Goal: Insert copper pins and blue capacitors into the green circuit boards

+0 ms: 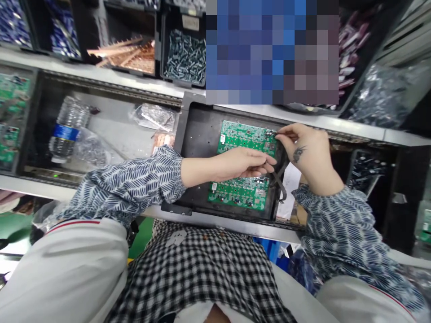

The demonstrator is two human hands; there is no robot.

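Green circuit boards (235,193) lie in a black tray (197,179); my left forearm and hand hide the middle, so I cannot tell if the upper and lower parts are joined. Above them is my left hand (251,162), palm turned inward, fingers loosely extended and apart from the thumb. Its fingertips are close to a dark flat ribbon cable (279,181) at the boards' right side. My right hand (305,150) is at the upper right corner, thumb and forefinger pinched together beside small black components. Whatever lies between those fingertips is too small to make out.
Along the back stand black bins with screws (185,56), copper-coloured strips (134,56) and blue-and-white parts. Left of the tray lie a plastic bottle (65,130) and clear bags (155,115). A bin of dark parts (367,170) stands at right, and white paper (289,190) beside the tray.
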